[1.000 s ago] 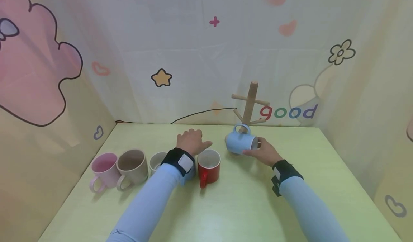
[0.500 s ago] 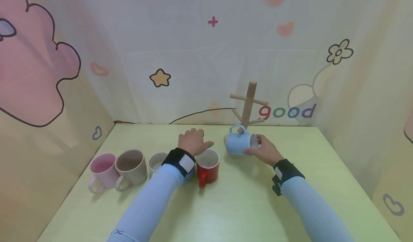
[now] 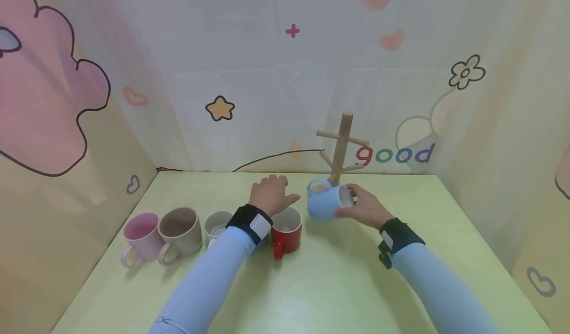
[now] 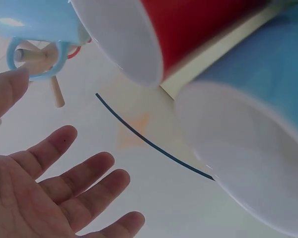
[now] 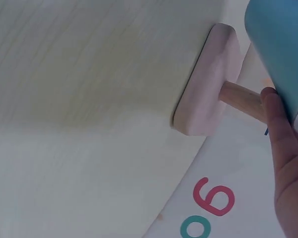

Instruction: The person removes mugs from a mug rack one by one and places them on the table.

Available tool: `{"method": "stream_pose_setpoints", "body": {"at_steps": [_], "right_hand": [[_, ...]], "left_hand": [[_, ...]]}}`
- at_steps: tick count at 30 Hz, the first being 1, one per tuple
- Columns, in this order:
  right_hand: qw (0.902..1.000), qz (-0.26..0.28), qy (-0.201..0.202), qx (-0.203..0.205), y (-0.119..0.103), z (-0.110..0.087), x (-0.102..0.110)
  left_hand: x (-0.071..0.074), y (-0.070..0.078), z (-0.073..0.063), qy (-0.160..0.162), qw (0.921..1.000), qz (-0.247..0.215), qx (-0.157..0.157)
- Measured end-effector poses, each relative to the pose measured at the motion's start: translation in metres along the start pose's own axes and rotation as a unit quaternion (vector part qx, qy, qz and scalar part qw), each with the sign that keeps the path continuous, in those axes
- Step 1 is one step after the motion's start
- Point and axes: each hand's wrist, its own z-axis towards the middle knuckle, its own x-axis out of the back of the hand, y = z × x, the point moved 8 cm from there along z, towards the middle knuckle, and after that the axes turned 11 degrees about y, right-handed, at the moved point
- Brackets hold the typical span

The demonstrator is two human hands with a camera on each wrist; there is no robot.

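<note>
My right hand grips a light blue mug near its rim, fingers and thumb round the open end. The mug lies sideways off the table, handle up and leaning left, before the wooden mug tree. In the left wrist view a peg end shows within the handle's loop; I cannot tell whether it passes through. My left hand hovers with fingers spread above a red mug and another blue mug, which my forearm mostly hides in the head view.
Further left in the row stand a white mug, a beige mug and a pink mug, upright. The tree's flat base sits near the table's back edge, close to the printed curtain.
My right hand has brought the blue mug a little left and down, and its handle has tipped left of the post. The left hand has shifted slightly right.
</note>
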Motion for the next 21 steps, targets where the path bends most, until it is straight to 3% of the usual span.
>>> {"method": "stream_pose_setpoints", "body": {"at_steps": [8, 14, 21], "right_hand": [[0.9986, -0.033, -0.022, 0.034, -0.013, -0.002, 0.001], [0.9956, -0.051, -0.040, 0.068, -0.025, -0.002, 0.004], [0.9928, -0.065, -0.062, 0.079, -0.040, -0.003, 0.005]], "left_hand": [[-0.001, 0.011, 0.002, 0.003, 0.9995, -0.019, -0.024], [-0.005, 0.021, 0.003, -0.015, 0.9974, -0.050, -0.050], [-0.009, 0.037, 0.002, -0.040, 0.9909, -0.064, -0.111]]}}
